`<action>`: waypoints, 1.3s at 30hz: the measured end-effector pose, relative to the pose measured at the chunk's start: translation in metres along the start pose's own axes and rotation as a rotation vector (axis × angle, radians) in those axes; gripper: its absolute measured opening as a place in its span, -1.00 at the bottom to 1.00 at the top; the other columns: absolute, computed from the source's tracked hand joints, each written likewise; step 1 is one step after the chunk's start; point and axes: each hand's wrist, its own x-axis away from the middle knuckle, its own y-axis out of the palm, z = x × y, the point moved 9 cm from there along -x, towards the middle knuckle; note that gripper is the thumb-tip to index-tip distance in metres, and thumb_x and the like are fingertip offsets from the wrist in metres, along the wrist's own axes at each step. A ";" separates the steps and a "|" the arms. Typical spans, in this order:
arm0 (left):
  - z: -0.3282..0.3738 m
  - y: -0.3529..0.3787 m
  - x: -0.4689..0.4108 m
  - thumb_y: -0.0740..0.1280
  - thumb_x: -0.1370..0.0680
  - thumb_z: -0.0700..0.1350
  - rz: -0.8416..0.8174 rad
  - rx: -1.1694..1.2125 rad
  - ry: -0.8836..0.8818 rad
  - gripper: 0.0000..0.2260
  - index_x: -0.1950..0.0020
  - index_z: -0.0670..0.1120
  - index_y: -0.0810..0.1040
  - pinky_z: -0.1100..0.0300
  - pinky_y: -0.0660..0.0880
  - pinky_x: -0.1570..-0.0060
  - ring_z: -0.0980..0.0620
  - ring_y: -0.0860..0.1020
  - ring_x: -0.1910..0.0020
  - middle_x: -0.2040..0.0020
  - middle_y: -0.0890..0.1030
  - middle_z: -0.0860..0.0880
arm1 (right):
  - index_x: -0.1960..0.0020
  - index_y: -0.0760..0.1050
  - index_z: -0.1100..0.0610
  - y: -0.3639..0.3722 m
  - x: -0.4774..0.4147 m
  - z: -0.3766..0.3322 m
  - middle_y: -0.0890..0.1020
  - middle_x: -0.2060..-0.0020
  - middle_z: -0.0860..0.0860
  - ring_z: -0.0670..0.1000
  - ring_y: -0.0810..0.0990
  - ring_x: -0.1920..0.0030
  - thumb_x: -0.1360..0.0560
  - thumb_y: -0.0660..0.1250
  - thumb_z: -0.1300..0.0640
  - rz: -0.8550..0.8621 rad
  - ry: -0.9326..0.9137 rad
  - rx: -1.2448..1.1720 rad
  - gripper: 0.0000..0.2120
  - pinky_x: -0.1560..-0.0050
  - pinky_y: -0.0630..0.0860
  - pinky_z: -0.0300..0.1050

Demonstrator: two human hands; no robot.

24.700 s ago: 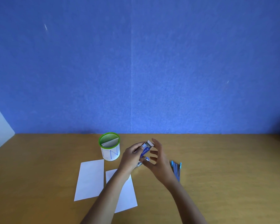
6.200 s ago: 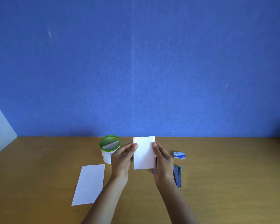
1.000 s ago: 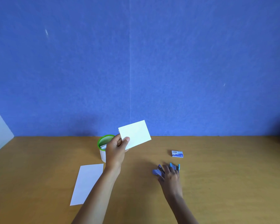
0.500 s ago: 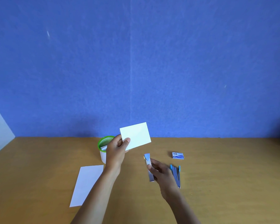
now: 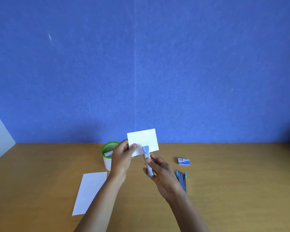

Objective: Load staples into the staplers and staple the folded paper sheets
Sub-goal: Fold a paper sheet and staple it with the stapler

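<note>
My left hand [image 5: 122, 158] pinches a folded white paper sheet [image 5: 143, 140] by its lower left corner and holds it up above the table. My right hand [image 5: 161, 171] grips a small blue and silver stapler [image 5: 147, 160], its blue nose raised to the sheet's lower edge. Whether the sheet sits inside the stapler's jaws is unclear. A second blue stapler [image 5: 182, 180] lies on the table just right of my right hand. A small blue staple box [image 5: 184, 161] lies beyond it.
A white cup with a green rim [image 5: 107, 154] stands behind my left hand, with folded paper inside. Another folded white sheet [image 5: 90, 192] lies flat at the left of the wooden table [image 5: 233, 190]. A blue wall rises at the table's far edge.
My right hand picked a stapler off the table and lifted it up and left to the sheet's lower edge. My left hand kept the sheet raised, nearly still.
</note>
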 end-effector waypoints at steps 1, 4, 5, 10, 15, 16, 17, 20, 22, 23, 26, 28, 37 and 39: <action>0.000 -0.001 0.000 0.29 -0.54 -0.25 0.004 -0.009 0.006 -0.91 0.05 -0.20 0.59 -0.07 0.48 -0.02 0.01 0.50 0.15 0.18 0.60 -0.10 | -0.01 0.61 0.18 0.000 -0.001 0.000 0.57 0.21 -0.05 -0.14 0.56 0.21 -0.49 0.36 0.23 0.003 0.001 -0.029 -0.88 0.05 0.59 -0.17; -0.003 0.002 0.001 0.30 -0.53 -0.25 -0.023 -0.015 0.009 -0.92 0.07 -0.23 0.58 0.09 0.35 0.12 0.02 0.41 0.21 0.24 0.50 -0.10 | 0.15 0.60 0.15 0.001 -0.002 -0.003 0.52 0.27 -0.01 -0.14 0.53 0.28 -0.50 0.34 0.20 -0.005 -0.016 -0.062 -0.92 0.08 0.57 -0.19; -0.003 0.005 0.002 0.31 -0.53 -0.25 -0.042 -0.016 0.006 -0.92 0.06 -0.22 0.59 0.11 0.33 0.14 0.03 0.41 0.21 0.23 0.51 -0.11 | 0.16 0.61 0.13 0.002 -0.003 -0.005 0.56 0.27 -0.02 -0.14 0.55 0.27 -0.49 0.35 0.18 -0.006 -0.017 -0.061 -0.92 0.09 0.56 -0.19; -0.003 0.014 0.007 0.31 -0.53 -0.25 -0.122 0.001 -0.002 -0.88 0.00 -0.15 0.61 0.04 0.41 0.05 -0.02 0.54 0.09 0.04 0.64 -0.22 | 0.07 0.64 0.10 0.005 -0.004 -0.012 0.58 0.32 -0.07 -0.14 0.51 0.33 -0.38 0.40 -0.10 0.018 -0.026 -0.086 -0.72 0.26 0.46 -0.24; 0.000 0.018 0.009 0.31 -0.53 -0.24 -0.169 0.012 0.008 -0.86 -0.03 -0.10 0.63 0.17 0.47 0.10 0.11 0.56 0.16 0.17 0.67 0.07 | 0.07 0.68 0.07 0.006 -0.002 -0.016 0.60 0.28 -0.08 -0.13 0.50 0.29 -0.35 0.42 -0.15 0.040 -0.041 -0.066 -0.68 0.33 0.40 -0.27; 0.001 0.018 0.009 0.31 -0.53 -0.24 -0.168 0.012 0.010 -0.86 -0.03 -0.11 0.63 0.15 0.47 0.08 0.08 0.57 0.14 0.14 0.67 0.04 | 0.05 0.67 0.07 0.006 -0.002 -0.016 0.61 0.25 -0.08 -0.13 0.52 0.28 -0.34 0.43 -0.14 0.036 -0.037 -0.058 -0.68 0.31 0.40 -0.27; 0.002 0.018 0.009 0.31 -0.53 -0.24 -0.167 0.009 0.012 -0.86 -0.04 -0.12 0.62 0.12 0.48 0.06 0.05 0.59 0.11 0.11 0.68 0.00 | 0.02 0.66 0.07 0.008 -0.001 -0.016 0.62 0.22 -0.08 -0.14 0.52 0.26 -0.35 0.43 -0.13 0.027 -0.035 -0.051 -0.67 0.28 0.40 -0.27; 0.006 0.020 0.010 0.32 -0.53 -0.24 -0.172 -0.008 0.038 -0.87 -0.03 -0.14 0.62 0.20 0.48 0.11 0.14 0.58 0.18 0.18 0.67 0.06 | 0.03 0.66 0.02 0.010 0.000 -0.018 0.62 0.19 -0.11 -0.17 0.52 0.25 -0.33 0.45 -0.12 0.019 -0.036 -0.063 -0.70 0.20 0.38 -0.25; 0.009 0.022 0.012 0.33 -0.52 -0.24 -0.159 -0.027 0.066 -0.88 -0.01 -0.14 0.63 0.25 0.46 0.16 0.19 0.57 0.23 0.22 0.66 0.09 | 0.05 0.65 0.01 0.011 0.001 -0.021 0.62 0.21 -0.12 -0.18 0.52 0.25 -0.29 0.48 -0.12 0.030 -0.046 -0.071 -0.70 0.18 0.37 -0.26; 0.011 0.021 0.012 0.34 -0.52 -0.24 -0.148 -0.028 0.077 -0.88 -0.01 -0.15 0.63 0.26 0.47 0.15 0.17 0.58 0.21 0.19 0.67 0.06 | 0.03 0.64 0.01 0.011 0.002 -0.022 0.62 0.22 -0.12 -0.18 0.51 0.24 -0.28 0.48 -0.12 0.033 -0.052 -0.066 -0.68 0.18 0.36 -0.25; 0.016 0.022 0.013 0.35 -0.51 -0.25 -0.134 -0.025 0.114 -0.88 -0.02 -0.17 0.63 0.30 0.48 0.15 0.15 0.59 0.19 0.14 0.68 -0.03 | 0.04 0.64 0.03 0.011 0.003 -0.025 0.61 0.23 -0.12 -0.17 0.48 0.24 -0.27 0.49 -0.12 0.049 -0.066 -0.051 -0.67 0.16 0.32 -0.23; 0.019 0.022 0.013 0.36 -0.49 -0.26 -0.137 -0.027 0.131 -0.86 -0.03 -0.16 0.63 0.35 0.47 0.17 0.17 0.60 0.20 0.13 0.68 -0.03 | 0.09 0.65 0.02 0.009 0.003 -0.025 0.61 0.29 -0.14 -0.19 0.48 0.28 -0.24 0.51 -0.11 0.067 -0.065 -0.051 -0.69 0.16 0.31 -0.23; 0.015 0.025 0.014 0.39 -0.48 -0.23 -0.174 -0.031 0.110 -0.90 0.03 -0.09 0.64 0.45 0.45 0.20 0.24 0.59 0.21 0.18 0.69 0.08 | 0.23 0.52 -0.05 0.001 0.004 -0.024 0.38 0.29 -0.10 -0.09 0.30 0.33 -0.23 0.52 -0.13 0.189 -0.099 -0.069 -0.74 0.25 0.24 -0.19; 0.013 0.025 0.015 0.38 -0.48 -0.22 -0.180 -0.009 0.087 -0.90 0.04 -0.08 0.64 0.43 0.45 0.20 0.22 0.58 0.22 0.18 0.68 0.07 | 0.19 0.52 -0.02 0.002 0.004 -0.024 0.35 0.35 -0.07 -0.10 0.27 0.35 -0.24 0.51 -0.13 0.193 -0.102 -0.056 -0.73 0.27 0.22 -0.19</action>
